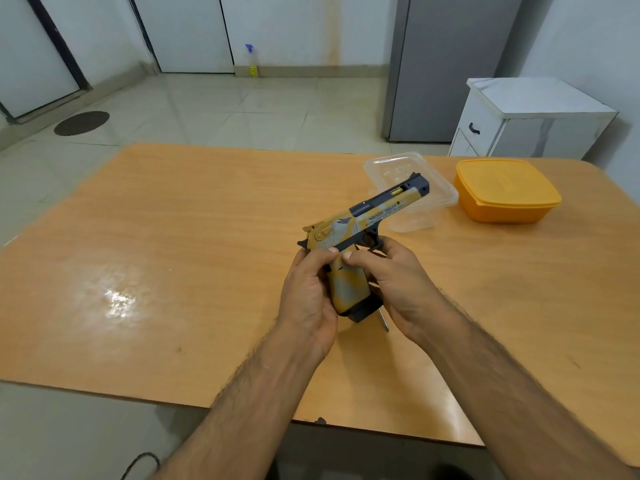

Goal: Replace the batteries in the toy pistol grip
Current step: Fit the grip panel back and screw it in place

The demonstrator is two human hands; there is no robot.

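A toy pistol (363,216) with tan, grey and dark blue camouflage is held above the wooden table (173,271), barrel pointing up and to the right. My left hand (308,299) grips the left side of its grip, thumb on top. My right hand (398,289) holds the grip's right side, thumb pressing near the trigger guard. A black magazine base (360,315) sticks out of the grip's bottom. A thin metal rod (383,320), perhaps a screwdriver shaft, pokes out below my right hand. No batteries are visible.
A clear plastic container (398,168) stands behind the pistol, and an orange lidded box (505,192) sits to its right. Beyond the table are a white cabinet (526,123), a grey fridge (446,64) and a spray bottle (252,62) on the floor.
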